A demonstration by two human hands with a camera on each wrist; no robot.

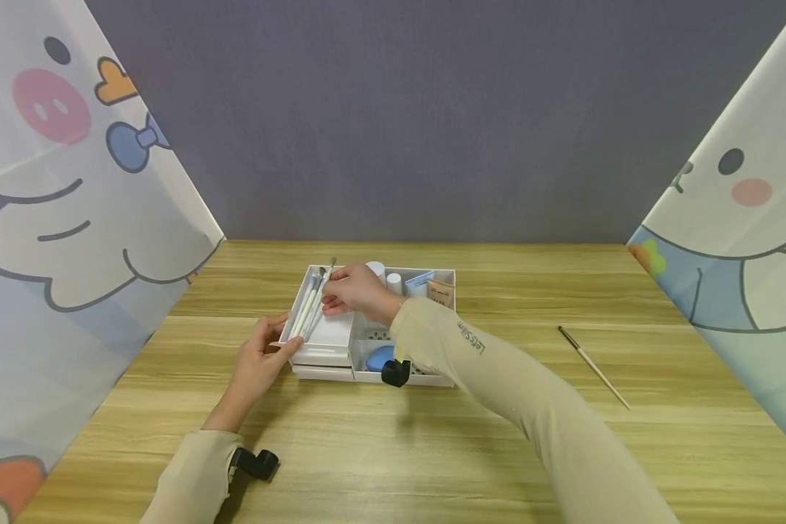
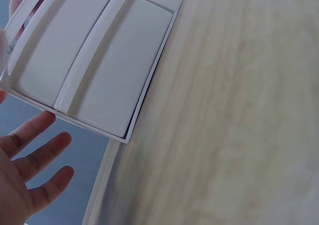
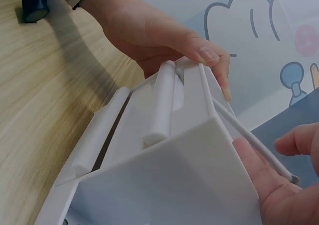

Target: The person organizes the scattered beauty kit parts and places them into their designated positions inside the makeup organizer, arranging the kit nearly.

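A white desktop organizer [image 1: 327,354] with two drawers at its left front stands on the table. My left hand [image 1: 264,356] holds its front left corner, thumb at the top edge. In the left wrist view, the other fingers [image 2: 50,143] spread beside the drawers [image 2: 117,68]. Several makeup brushes [image 1: 306,309] lie in the shallow top tray, over the drawers. My right hand [image 1: 360,292] is over this tray, beside a slim makeup brush [image 1: 328,273] that slants up past the rim. In the right wrist view, its thumb [image 3: 296,140] is apart from the brush [image 3: 254,140].
White-capped bottles [image 1: 394,282], a blue tube [image 1: 419,284] and a tan tube [image 1: 441,292] stand in the organizer's back right part. A blue oval item [image 1: 380,358] sits in front. Another brush [image 1: 592,365] lies on the table to the right.
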